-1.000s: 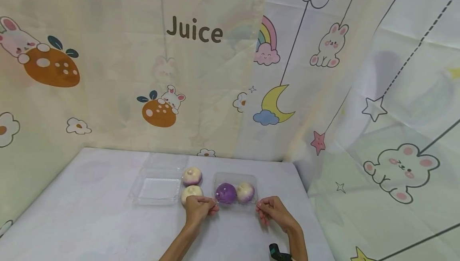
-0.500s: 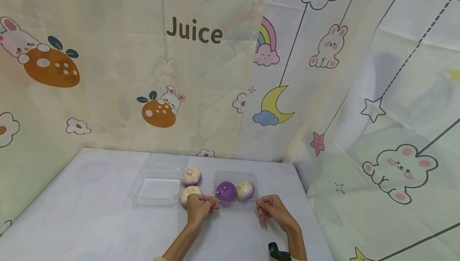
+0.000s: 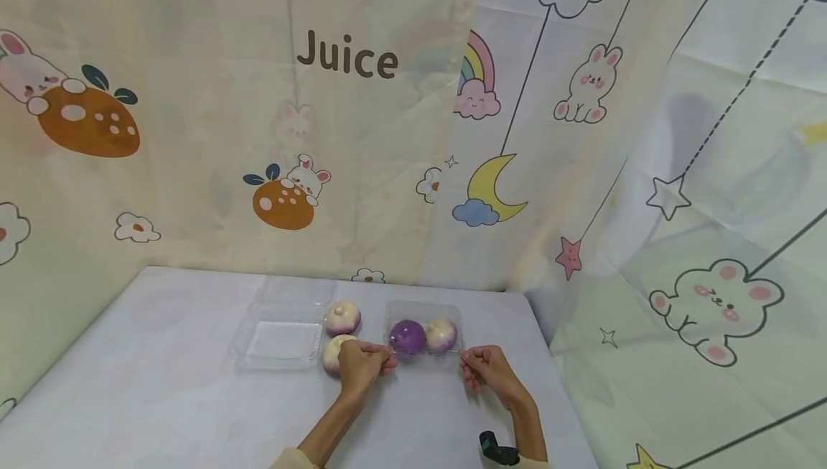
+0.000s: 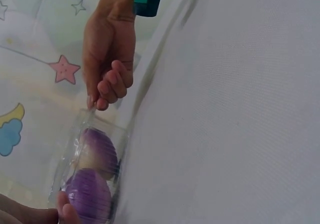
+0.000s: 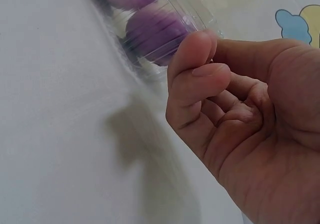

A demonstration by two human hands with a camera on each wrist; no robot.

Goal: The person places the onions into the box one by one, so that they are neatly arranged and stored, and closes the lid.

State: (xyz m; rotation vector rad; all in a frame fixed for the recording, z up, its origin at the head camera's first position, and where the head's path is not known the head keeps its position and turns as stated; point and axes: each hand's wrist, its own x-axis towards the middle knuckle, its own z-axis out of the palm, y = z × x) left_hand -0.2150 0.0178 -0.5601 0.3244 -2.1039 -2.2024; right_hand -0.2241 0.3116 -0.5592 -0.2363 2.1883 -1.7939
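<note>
In the head view a clear plastic box [image 3: 423,307] holds two round turnip-like vegetables: a purple one [image 3: 408,337] at the left and a cream-and-purple one [image 3: 441,335] at the right. My left hand [image 3: 360,370] pinches the box's near left corner between thumb and fingers. At the near right corner my right hand [image 3: 496,374] pinches the rim, its other fingers curled. The left wrist view shows the right hand [image 4: 110,59] on one corner of the clear box [image 4: 120,134]. Whether the lid is closed, I cannot tell.
Left of my left hand lie two more cream-and-purple vegetables, a far one [image 3: 342,318] and a near one [image 3: 332,354] partly behind that hand. Beside them an open clear plastic box [image 3: 284,340] lies on the white table [image 3: 161,383]. Printed curtains [image 3: 362,131] surround the table.
Both hands and the box with its two vegetables have moved slightly away from me. The grips look the same. The other vegetables and the open box have stayed in place.
</note>
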